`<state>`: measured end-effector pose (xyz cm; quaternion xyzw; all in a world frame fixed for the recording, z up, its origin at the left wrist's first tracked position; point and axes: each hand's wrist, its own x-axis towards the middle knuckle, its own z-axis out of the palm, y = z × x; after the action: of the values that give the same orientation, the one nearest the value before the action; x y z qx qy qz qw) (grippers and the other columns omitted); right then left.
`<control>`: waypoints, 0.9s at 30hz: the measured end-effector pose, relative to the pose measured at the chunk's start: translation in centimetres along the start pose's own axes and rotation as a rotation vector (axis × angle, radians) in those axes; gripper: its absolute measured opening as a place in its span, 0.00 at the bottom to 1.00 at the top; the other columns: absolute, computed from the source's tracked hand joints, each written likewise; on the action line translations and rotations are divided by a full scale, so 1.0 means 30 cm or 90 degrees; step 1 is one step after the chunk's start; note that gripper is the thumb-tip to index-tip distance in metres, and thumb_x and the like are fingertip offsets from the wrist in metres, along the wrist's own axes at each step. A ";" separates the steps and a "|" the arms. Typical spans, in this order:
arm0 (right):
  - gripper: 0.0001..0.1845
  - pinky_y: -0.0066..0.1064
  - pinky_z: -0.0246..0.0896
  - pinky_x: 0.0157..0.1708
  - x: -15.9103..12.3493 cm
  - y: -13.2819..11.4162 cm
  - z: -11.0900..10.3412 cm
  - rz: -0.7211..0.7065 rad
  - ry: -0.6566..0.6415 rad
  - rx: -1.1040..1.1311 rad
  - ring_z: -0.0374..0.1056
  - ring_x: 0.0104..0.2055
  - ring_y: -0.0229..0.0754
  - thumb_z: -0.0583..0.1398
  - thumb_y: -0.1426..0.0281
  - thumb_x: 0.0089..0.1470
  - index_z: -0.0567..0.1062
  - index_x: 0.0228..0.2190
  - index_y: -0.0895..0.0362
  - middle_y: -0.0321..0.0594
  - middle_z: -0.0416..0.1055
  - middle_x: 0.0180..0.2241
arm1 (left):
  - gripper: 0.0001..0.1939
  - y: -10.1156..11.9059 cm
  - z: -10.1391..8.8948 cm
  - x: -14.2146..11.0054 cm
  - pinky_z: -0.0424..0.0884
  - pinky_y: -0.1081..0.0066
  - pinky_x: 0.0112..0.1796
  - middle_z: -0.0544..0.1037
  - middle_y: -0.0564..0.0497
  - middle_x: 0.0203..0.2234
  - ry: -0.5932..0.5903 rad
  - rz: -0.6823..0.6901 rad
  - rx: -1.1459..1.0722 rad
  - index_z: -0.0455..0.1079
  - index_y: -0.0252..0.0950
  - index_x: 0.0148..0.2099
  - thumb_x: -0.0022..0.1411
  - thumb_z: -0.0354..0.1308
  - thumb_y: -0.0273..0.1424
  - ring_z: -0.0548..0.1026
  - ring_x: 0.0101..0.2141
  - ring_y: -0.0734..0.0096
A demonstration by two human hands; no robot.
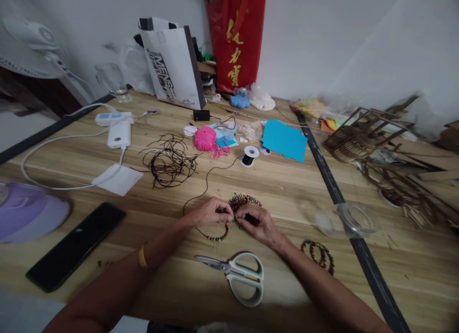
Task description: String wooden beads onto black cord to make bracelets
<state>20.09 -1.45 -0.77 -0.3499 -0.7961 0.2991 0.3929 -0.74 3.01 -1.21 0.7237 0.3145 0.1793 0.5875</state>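
Observation:
My left hand (214, 212) pinches the end of a black cord, its thumb and fingers pressed together. A short run of colourful beads (219, 236) hangs on that cord below the hand. Fingertips of my right hand (256, 223) meet close to the left ones, pinched on something too small to make out, perhaps a bead. Just behind both hands lies a pile of multicoloured beads (247, 200), partly hidden by the right hand. Scissors (236, 273) with pale green handles rest in front of me. Finished-looking bead bracelets (318, 255) lie beside my right forearm.
A spool of black cord (249, 157), a tangle of black cords (170, 163) and pink yarn (205, 138) lie farther back. Blue paper sheets (285, 140) are at back right. A black phone (76, 247) is left, tape rolls (356, 219) right. Bags stand against the wall.

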 end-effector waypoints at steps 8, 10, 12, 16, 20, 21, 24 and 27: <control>0.07 0.32 0.64 0.34 -0.001 -0.001 -0.007 0.002 -0.013 0.004 0.69 0.32 0.40 0.58 0.68 0.59 0.75 0.33 0.57 0.42 0.74 0.29 | 0.13 0.000 -0.001 0.004 0.62 0.79 0.28 0.75 0.51 0.23 -0.003 0.005 -0.014 0.74 0.29 0.32 0.55 0.59 0.36 0.67 0.25 0.77; 0.06 0.32 0.64 0.35 -0.003 -0.001 -0.010 0.006 -0.018 0.006 0.69 0.33 0.40 0.59 0.68 0.58 0.75 0.33 0.57 0.42 0.74 0.29 | 0.13 -0.001 -0.001 0.004 0.62 0.78 0.28 0.76 0.51 0.24 -0.005 0.009 -0.013 0.74 0.29 0.32 0.56 0.59 0.36 0.68 0.25 0.76; 0.06 0.32 0.64 0.34 -0.003 -0.001 -0.011 0.007 -0.019 0.005 0.68 0.32 0.40 0.59 0.69 0.58 0.75 0.33 0.57 0.41 0.74 0.29 | 0.13 0.000 -0.001 0.003 0.62 0.79 0.28 0.76 0.51 0.24 -0.004 0.007 -0.008 0.75 0.29 0.32 0.56 0.59 0.36 0.68 0.25 0.76; 0.05 0.32 0.64 0.33 -0.004 0.002 -0.007 -0.003 -0.015 0.002 0.68 0.32 0.40 0.59 0.70 0.58 0.75 0.33 0.57 0.41 0.73 0.28 | 0.13 0.003 -0.001 0.002 0.61 0.79 0.27 0.75 0.52 0.23 -0.001 0.003 -0.005 0.74 0.29 0.32 0.55 0.59 0.36 0.66 0.24 0.77; 0.05 0.31 0.64 0.33 -0.004 0.007 -0.003 -0.010 -0.009 0.000 0.68 0.31 0.39 0.59 0.70 0.57 0.75 0.33 0.57 0.41 0.73 0.28 | 0.14 0.001 0.000 0.001 0.60 0.79 0.26 0.73 0.52 0.22 -0.006 -0.001 -0.016 0.74 0.29 0.32 0.55 0.59 0.37 0.65 0.24 0.78; 0.05 0.31 0.64 0.33 -0.004 0.007 -0.002 -0.012 -0.008 0.000 0.68 0.31 0.39 0.59 0.70 0.58 0.75 0.32 0.57 0.41 0.73 0.28 | 0.14 0.000 0.000 0.001 0.60 0.79 0.26 0.73 0.52 0.22 -0.007 0.000 -0.018 0.74 0.29 0.32 0.55 0.59 0.37 0.65 0.24 0.78; 0.05 0.32 0.64 0.33 -0.002 0.005 0.001 -0.019 -0.005 -0.003 0.69 0.32 0.40 0.59 0.70 0.58 0.74 0.32 0.57 0.41 0.74 0.28 | 0.14 -0.003 0.000 0.001 0.59 0.79 0.26 0.72 0.53 0.21 -0.008 0.001 -0.017 0.73 0.29 0.32 0.56 0.59 0.38 0.64 0.23 0.78; 0.04 0.32 0.64 0.34 0.000 0.003 0.004 -0.028 -0.006 -0.001 0.69 0.32 0.40 0.59 0.71 0.58 0.74 0.32 0.57 0.42 0.74 0.29 | 0.14 -0.004 -0.001 0.001 0.59 0.79 0.26 0.71 0.54 0.21 -0.009 0.003 -0.009 0.73 0.29 0.32 0.56 0.59 0.38 0.64 0.23 0.78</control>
<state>20.01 -1.43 -0.88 -0.3314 -0.8054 0.2917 0.3954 -0.78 3.05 -1.32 0.7212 0.3077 0.1779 0.5946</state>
